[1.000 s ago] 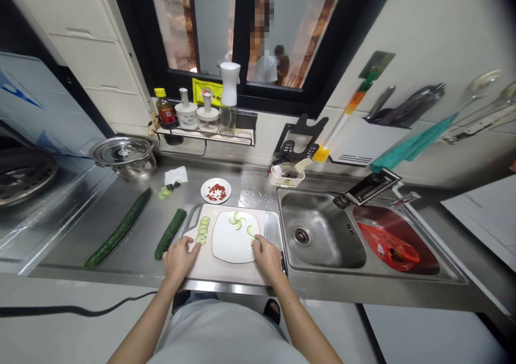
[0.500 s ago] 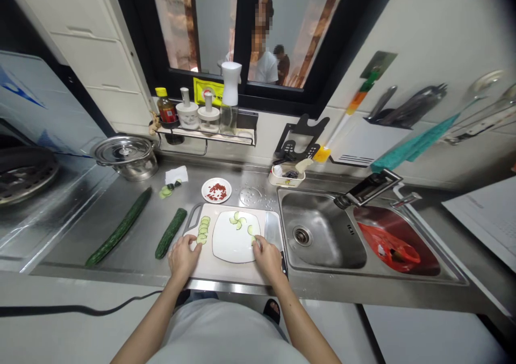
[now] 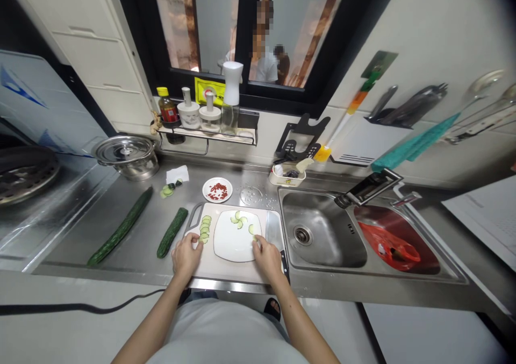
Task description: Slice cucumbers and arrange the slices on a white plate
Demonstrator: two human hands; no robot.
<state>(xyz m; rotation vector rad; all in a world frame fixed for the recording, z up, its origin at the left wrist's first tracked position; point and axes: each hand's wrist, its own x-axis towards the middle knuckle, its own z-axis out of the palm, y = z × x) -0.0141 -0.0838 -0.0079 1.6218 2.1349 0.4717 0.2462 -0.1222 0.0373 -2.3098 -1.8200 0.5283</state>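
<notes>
A white square plate (image 3: 236,248) lies on a pale cutting board (image 3: 209,270). Several thin cucumber slices (image 3: 239,220) form a small curved pattern near the plate's far edge, and another slice (image 3: 252,229) sits at its right side. My right hand (image 3: 266,257) is at the plate's right rim, thumb and forefinger pinched on a cucumber slice that is mostly hidden. Left of the plate runs an overlapping row of cucumber slices (image 3: 205,227). My left hand (image 3: 187,255) rests by the row's near end, fingers loosely bent, thumb and forefinger slightly apart beside the lowest slice.
A knife (image 3: 275,227) lies along the board's right side. Two cucumbers (image 3: 172,232) (image 3: 121,229) lie to the left. Behind are a small plate of red bits (image 3: 217,198), cucumber scraps (image 3: 166,191) and a lidded pot (image 3: 137,168). A double sink (image 3: 322,262) is on the right.
The slice pinched in my right hand shows less now, more covered by the fingertips. My left hand has shifted only slightly beside the row. The plate's slice pattern looks the same.
</notes>
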